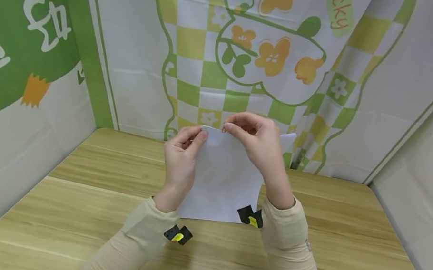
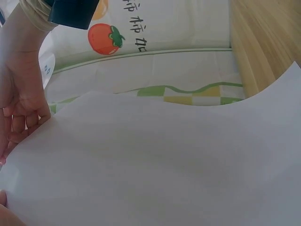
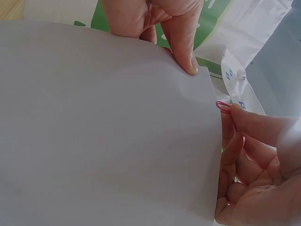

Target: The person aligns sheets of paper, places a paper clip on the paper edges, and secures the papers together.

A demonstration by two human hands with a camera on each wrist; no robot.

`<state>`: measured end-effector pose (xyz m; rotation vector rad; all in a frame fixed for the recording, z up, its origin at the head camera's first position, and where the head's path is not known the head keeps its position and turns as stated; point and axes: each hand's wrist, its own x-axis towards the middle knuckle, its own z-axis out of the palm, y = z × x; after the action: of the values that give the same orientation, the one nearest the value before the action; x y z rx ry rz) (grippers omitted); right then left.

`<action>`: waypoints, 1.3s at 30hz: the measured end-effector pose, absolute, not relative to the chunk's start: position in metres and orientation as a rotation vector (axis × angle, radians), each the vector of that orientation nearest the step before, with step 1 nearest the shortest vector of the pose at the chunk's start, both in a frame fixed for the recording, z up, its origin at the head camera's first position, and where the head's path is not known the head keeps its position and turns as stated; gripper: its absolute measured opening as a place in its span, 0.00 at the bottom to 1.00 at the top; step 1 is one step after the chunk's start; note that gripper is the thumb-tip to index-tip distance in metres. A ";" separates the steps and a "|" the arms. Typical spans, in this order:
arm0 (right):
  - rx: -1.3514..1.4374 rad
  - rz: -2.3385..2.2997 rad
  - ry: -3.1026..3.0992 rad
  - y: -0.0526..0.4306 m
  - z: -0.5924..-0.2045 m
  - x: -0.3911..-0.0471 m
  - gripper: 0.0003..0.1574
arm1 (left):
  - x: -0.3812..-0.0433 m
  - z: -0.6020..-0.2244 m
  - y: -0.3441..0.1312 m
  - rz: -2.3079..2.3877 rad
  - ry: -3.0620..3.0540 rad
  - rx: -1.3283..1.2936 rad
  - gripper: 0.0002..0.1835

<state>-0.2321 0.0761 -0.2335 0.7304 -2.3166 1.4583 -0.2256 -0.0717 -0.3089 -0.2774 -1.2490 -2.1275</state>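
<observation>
Several white paper sheets, or one sheet (image 1: 226,180), stand upright above the wooden table, the lower edge near the tabletop. My left hand (image 1: 181,160) pinches the upper left corner, thumb on the near face; in the right wrist view its thumb (image 3: 188,61) lies flat near the corner. My right hand (image 1: 258,145) is at the top edge, a little right of the left hand. Between its thumb and index finger it pinches a small red paper clip (image 3: 223,107), whose looped end points at the paper's edge. The clip's other end is hidden by the fingers.
The wooden table (image 1: 97,220) spreads out below, with printed curtains (image 1: 263,66) behind it and at both sides. Beyond the right hand shows a white piece with small blue marks (image 3: 229,70). Black wrist mounts with yellow tags (image 1: 179,234) sit on both sleeves.
</observation>
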 end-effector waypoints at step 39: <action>0.739 1.394 -2.307 0.076 -0.239 -0.234 0.07 | -0.229 -0.312 -0.072 -2.113 -1.229 -0.300 0.10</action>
<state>-0.2335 0.0758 -0.2388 0.7395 -2.3067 1.3940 -0.2286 -0.0723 -0.3122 -0.2997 -1.2289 -2.1133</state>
